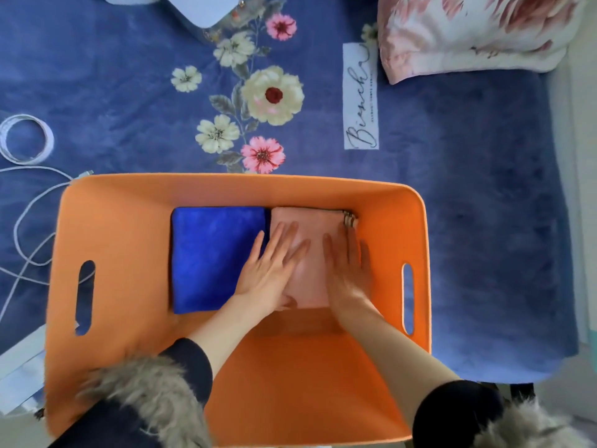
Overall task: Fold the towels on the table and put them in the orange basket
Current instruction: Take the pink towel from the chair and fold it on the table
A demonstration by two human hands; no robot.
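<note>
While both our hands reach down into the large orange felt basket (135,221) with slotted handles, two folded towels lie side by side on its floor, touching along one edge: a deep blue plush folded towel (213,257) toward nine o'clock and a pale pink folded towel (310,234) toward three o'clock. Our left hand (269,270) lies flat with fingers spread, pressing on the pink towel's nine o'clock side, its outer fingers reaching over the blue towel's edge. Our right hand (347,270) lies flat on the pink towel's three o'clock side, fingers straight and close together. Both dark sleeves carry grey fur cuffs (145,392). The basket sits on a blue floral plush blanket (113,76); a white coiled cable (26,140) rests at ten o'clock, and a pink-and-white floral pillow (468,30) at one o'clock.
</note>
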